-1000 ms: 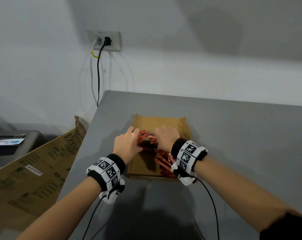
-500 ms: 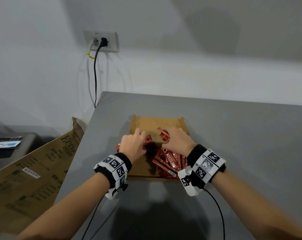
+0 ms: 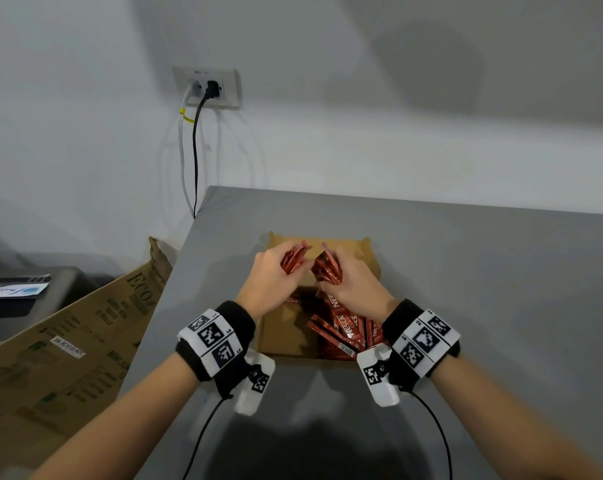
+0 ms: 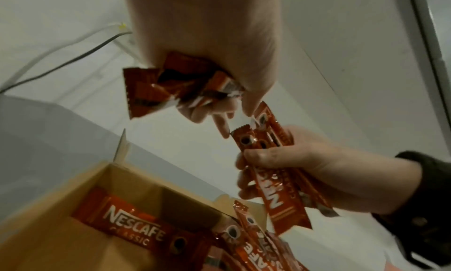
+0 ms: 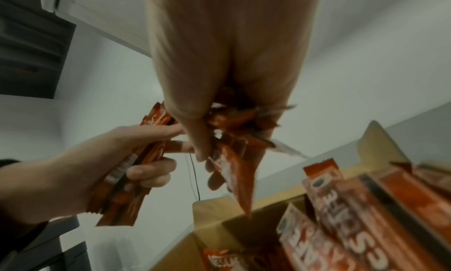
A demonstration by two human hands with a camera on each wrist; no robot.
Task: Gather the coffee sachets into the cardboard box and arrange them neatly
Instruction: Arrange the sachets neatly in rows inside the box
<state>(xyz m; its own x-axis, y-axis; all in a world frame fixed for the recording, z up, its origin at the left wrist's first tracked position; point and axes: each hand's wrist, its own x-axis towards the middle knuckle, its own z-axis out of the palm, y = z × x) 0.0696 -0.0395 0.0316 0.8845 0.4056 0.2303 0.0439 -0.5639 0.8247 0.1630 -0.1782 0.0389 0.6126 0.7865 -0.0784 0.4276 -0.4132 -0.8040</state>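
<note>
Left hand (image 3: 270,278) curled round a bunch of red coffee sachets (image 3: 293,259); right hand (image 3: 353,285) gripping a second bunch (image 3: 327,270), tips nearly meeting. Both raised above the cardboard box (image 3: 282,336) on the grey counter (image 3: 483,289). Inside the box, more sachets (image 3: 345,329) piled against its right wall, one lying flat (image 4: 127,225) near its left side, printed "NESCAFE CLASSIC". Left of the box, beyond the counter edge, a large carton (image 3: 68,341) reading "ECO" and "MINI".
</note>
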